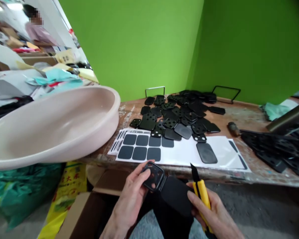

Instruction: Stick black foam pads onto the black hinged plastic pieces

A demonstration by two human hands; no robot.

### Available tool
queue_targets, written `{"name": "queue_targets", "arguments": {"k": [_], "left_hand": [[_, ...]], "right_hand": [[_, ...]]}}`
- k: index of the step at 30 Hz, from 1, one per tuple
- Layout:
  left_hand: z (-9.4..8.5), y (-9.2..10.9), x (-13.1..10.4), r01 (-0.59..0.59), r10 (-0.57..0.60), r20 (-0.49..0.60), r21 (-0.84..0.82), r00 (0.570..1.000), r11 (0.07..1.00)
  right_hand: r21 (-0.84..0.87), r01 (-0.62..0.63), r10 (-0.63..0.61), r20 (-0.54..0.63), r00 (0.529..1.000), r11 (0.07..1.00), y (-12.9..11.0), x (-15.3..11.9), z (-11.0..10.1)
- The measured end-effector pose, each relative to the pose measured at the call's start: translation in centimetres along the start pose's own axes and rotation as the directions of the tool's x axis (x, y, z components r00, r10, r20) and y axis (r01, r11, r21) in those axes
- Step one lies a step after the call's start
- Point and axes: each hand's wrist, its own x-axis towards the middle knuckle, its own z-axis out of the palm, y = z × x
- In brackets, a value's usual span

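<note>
My left hand [132, 192] grips a black hinged metal plate [153, 176] by its smaller end, which has holes in it; the thumb presses on its face. Its larger flat leaf points toward my right hand [218, 212]. That hand is wrapped round a yellow utility knife [202, 196] with the dark blade out and pointing up. Right fingertips meet the far edge of the plate, though whether they grip it is unclear. Beyond, on the table edge, lies a white sheet [183, 151] with dark rounded-square stickers [126, 152]. One black plate [206, 152] rests on the sheet.
Behind the sheet spreads a pile of black hinged plates [169, 114], against a green partition [139, 43]. More black parts [276, 149] lie right. A large pale basin [99, 132] stands left. Below are an open cardboard box [74, 215] and a yellow bag [69, 186]. A person [38, 31] is far left.
</note>
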Motion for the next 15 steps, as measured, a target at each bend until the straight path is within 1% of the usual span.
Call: {"name": "queue_targets", "arguments": {"k": [2,3,4,5,7,8,9,10,12,14,15], "left_hand": [[0.5,2.4,2.3,-0.115,0.116,-0.016,0.047,0.993,0.992],[0.8,3.6,3.6,-0.176,0.180,-0.035,0.084,0.983,0.981],[1.1,4.7,5.1,-0.228,0.237,-0.054,0.139,0.970,0.964],[1.2,5.7,6.6,-0.265,0.284,-0.072,0.200,0.956,0.943],[1.2,7.4,9.5,-0.309,0.356,-0.100,0.322,0.929,0.895],[1.1,8.1,10.8,-0.319,0.384,-0.113,0.375,0.916,0.871],[0.9,8.7,11.9,-0.324,0.408,-0.123,0.423,0.905,0.846],[0.7,9.2,12.9,-0.326,0.434,-0.135,0.475,0.891,0.818],[0.4,10.2,14.5,-0.317,0.505,-0.155,0.615,0.849,0.722],[0.7,11.2,16.1,-0.287,0.584,-0.146,0.761,0.798,0.582],[1.0,11.6,17.1,-0.264,0.612,-0.124,0.822,0.781,0.505]], "right_hand": [[-0.072,0.150,-0.155,-0.064,0.986,0.986,-1.3,2.0,-1.3],[-0.148,0.227,-0.246,-0.119,0.962,0.962,-2.0,3.0,-2.3],[-0.255,0.285,-0.334,-0.177,0.926,0.924,-2.7,4.0,-3.5],[-0.392,0.315,-0.422,-0.225,0.878,0.864,-3.4,4.9,-4.9],[-0.665,0.287,-0.569,-0.252,0.783,0.690,-4.6,6.3,-7.5],[-0.757,0.253,-0.619,-0.244,0.747,0.603,-5.1,6.7,-8.7],[-0.815,0.222,-0.654,-0.233,0.720,0.535,-5.6,7.0,-9.7],[-0.846,0.202,-0.677,-0.227,0.701,0.493,-6.0,7.2,-10.5],[-0.863,0.196,-0.697,-0.220,0.682,0.465,-6.5,7.3,-11.4],[-0.884,0.184,-0.714,-0.208,0.668,0.429,-6.7,7.5,-11.6],[-0.895,0.174,-0.722,-0.203,0.662,0.411,-6.6,7.6,-11.7]]}}
